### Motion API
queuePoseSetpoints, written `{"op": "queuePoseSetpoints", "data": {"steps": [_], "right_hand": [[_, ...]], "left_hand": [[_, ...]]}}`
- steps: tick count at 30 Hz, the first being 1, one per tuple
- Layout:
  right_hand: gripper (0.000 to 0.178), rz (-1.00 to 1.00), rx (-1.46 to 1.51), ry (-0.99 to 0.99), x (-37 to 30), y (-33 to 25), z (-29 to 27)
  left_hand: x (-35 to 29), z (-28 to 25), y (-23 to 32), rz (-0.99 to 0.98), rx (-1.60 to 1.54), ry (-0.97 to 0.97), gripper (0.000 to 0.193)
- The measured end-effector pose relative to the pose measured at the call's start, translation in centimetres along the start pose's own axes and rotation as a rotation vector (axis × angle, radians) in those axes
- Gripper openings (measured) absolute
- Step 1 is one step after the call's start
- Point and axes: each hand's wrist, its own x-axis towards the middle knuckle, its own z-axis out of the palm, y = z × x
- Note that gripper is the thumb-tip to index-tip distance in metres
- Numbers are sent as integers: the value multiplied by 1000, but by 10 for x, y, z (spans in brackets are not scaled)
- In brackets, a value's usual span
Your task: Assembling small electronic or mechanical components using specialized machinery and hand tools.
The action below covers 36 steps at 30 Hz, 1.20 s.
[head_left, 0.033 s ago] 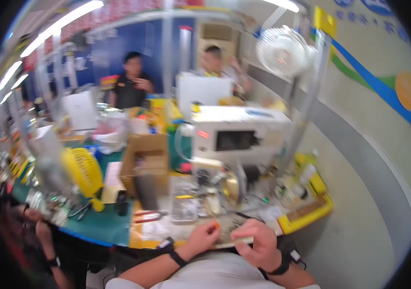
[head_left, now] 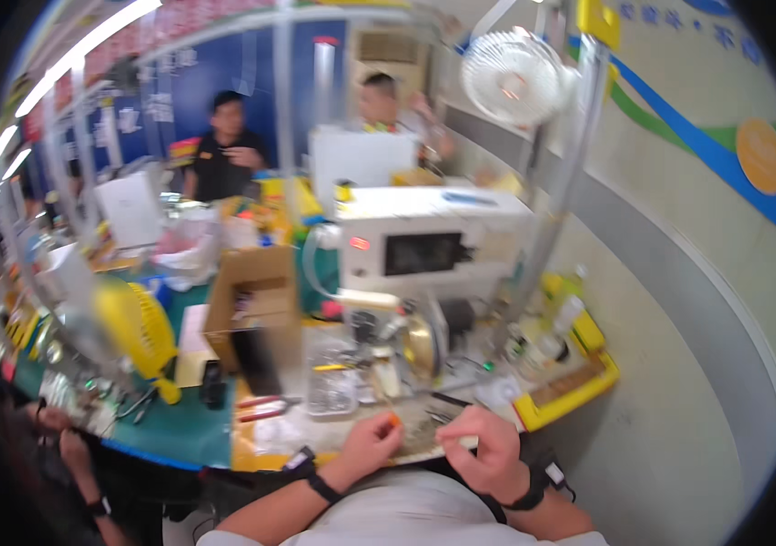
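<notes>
My left hand (head_left: 372, 444) is at the bench's front edge, fingers curled and closed. A small orange tip (head_left: 394, 419) shows at its fingertips; the rest of that piece is hidden. To the right, my right hand (head_left: 486, 455) is bent at the fingers, with thumb and forefinger pinched; what they hold, if anything, is too blurred to name. Just beyond the hands lie small dark metal tools (head_left: 443, 411). A clear tray (head_left: 331, 400) of small parts, with a yellow stick across it, stands beyond my left hand. Left of that lie red-handled pliers (head_left: 262, 409).
A white machine (head_left: 433, 238) with a dark screen stands behind a brass-coloured wheel (head_left: 420, 346). An open cardboard box (head_left: 233, 314) and yellow fan (head_left: 138, 328) are left. A yellow-edged tray (head_left: 570, 391) is right. Two people sit across; another person's hands (head_left: 65, 432) show at far left.
The whole view has swung slightly right, so the bench and its things sit farther left in the picture. The gap between my hands looks a little wider. Both keep their closed poses.
</notes>
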Motion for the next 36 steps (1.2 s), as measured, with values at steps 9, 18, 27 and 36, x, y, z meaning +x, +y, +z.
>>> {"op": "queuePoseSetpoints", "data": {"steps": [9, 18, 27, 36], "right_hand": [[7, 222, -1241, 350, -91, 39, -178], [11, 295, -658, 641, -88, 22, -174], [28, 828, 496, 775, -11, 123, -20], [28, 1078, 812, 900, 19, 176, -43]], "left_hand": [[20, -14, 75, 149, 210, 16, 12], [38, -13, 60, 13, 1, 5, 10], [24, 13, 65, -109, -185, -134, 13], [23, 22, 58, -82, -117, -206, 13]]}}
